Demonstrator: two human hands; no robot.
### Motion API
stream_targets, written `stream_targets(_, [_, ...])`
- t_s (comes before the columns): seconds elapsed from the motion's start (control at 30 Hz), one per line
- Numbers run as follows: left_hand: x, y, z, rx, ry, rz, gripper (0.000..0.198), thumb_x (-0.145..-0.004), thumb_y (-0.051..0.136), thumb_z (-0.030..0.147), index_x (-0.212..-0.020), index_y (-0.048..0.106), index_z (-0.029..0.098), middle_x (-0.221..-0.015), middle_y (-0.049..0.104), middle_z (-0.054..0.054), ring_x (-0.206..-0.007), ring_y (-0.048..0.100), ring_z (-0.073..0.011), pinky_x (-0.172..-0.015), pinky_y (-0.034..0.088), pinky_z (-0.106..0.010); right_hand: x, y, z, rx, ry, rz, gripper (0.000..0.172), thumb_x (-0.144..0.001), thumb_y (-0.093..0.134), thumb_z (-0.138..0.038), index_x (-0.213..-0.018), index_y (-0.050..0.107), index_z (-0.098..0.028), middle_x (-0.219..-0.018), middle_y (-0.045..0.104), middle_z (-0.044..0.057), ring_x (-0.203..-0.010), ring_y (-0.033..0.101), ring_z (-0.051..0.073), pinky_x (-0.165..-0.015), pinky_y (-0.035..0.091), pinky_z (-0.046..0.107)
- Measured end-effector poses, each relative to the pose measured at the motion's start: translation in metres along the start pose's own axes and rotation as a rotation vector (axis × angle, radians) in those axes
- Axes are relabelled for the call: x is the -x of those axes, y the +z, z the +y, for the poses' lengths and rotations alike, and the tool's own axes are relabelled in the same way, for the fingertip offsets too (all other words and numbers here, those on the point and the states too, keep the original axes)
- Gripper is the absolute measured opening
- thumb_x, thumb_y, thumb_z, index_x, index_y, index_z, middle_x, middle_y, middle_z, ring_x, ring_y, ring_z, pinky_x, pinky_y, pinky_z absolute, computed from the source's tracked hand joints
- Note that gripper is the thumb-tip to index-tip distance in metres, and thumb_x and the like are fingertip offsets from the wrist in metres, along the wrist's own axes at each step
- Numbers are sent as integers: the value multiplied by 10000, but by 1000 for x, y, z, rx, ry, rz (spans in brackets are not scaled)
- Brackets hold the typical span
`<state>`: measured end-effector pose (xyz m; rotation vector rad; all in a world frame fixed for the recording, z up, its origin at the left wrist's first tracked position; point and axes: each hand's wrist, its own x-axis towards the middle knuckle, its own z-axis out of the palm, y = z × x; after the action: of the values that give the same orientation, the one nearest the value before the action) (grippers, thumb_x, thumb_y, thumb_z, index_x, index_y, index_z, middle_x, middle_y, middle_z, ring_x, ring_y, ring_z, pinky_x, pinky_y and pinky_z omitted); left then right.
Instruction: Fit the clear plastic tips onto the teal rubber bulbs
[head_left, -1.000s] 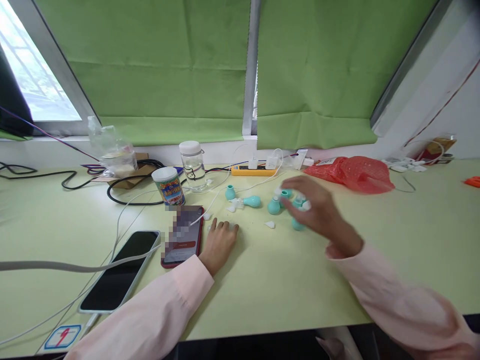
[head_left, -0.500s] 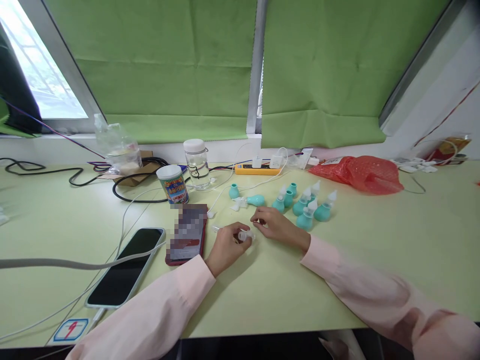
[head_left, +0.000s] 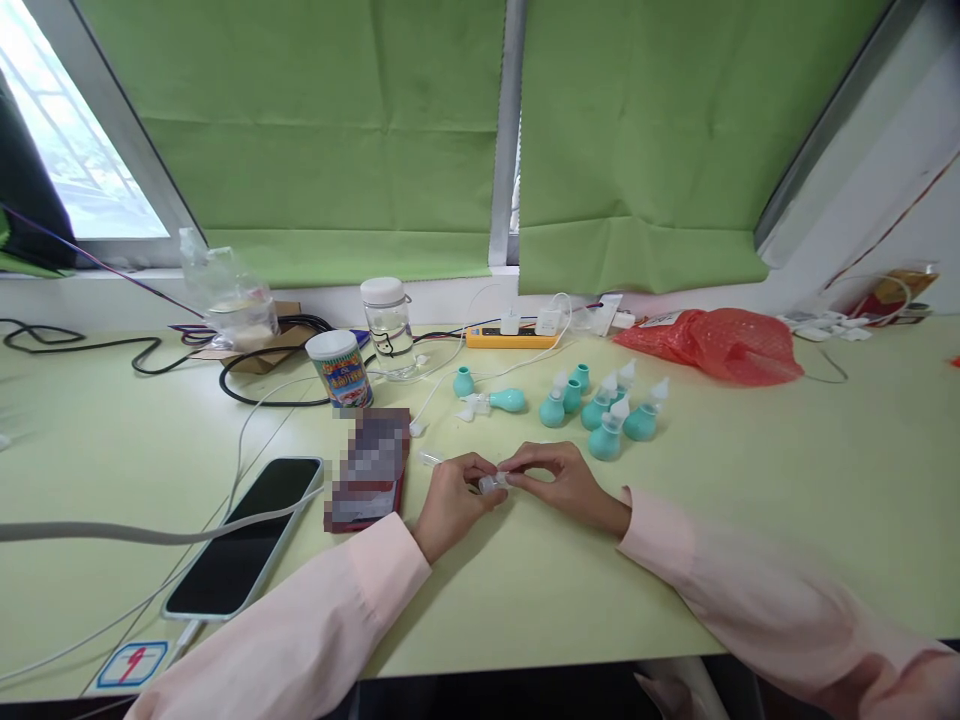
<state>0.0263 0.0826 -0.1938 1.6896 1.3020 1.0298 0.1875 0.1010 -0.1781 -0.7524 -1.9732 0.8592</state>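
A small clear plastic piece sits between the person's two hands, just above or resting on the desk; which of these, the view does not settle. It looks light and fairly stiff, a short rounded tube or collar, so weight should be no trouble. Its smooth wall could well slip or roll under hard pressure, and a thin edge might flex or mark. The best hold is probably around the wider left end, leaving the right end free for the other fingertips.

The left hand has its grip curled round that wider end, thumb below and fingers above, closed only as far as the piece's width allows. The right hand has its grip drawn to a narrow pinch at the piece's right end; whether a second tiny part lies hidden between those fingertips, I cannot tell.

Just left of the hands another clear piece lies loose, near a red-edged phone. Beyond the hands, a teal bulb lies on its side, probably soft and squeezable, while a cluster of teal bulbs stands to the right, several with pale pointed tips.
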Motion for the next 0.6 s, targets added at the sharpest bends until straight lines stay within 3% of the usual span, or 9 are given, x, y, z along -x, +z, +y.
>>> stream_targets(0.23, [0, 1, 3, 29, -5, 15, 150, -584, 620, 207, -707, 574, 136, -649, 646, -43, -556, 585, -148, -504, 446, -234, 4, 3, 12, 269, -319, 131, 170, -728, 537, -129, -846, 628, -209, -752, 608, 35, -695, 561, 125, -574, 474, 243])
stream_targets(0.4, [1, 0, 6, 93, -22, 12, 223, -583, 611, 195, -768, 493, 155, -621, 645, -25, -478, 558, -125, -440, 410, -207, 9, 4, 15, 505, -571, 76, 325, -716, 529, -70, -1015, 534, -198, -815, 615, 45, -829, 542, 157, -630, 481, 268])
stream_targets(0.6, [3, -1, 9, 160, 17, 36, 286, -609, 575, 156, -828, 392, 182, -611, 637, -8, -447, 515, -92, -428, 385, -176, 13, 6, 10, 536, -536, 64, 403, -721, 519, -101, -1108, 442, -180, -879, 583, 70, -833, 532, 158, -645, 487, 284])
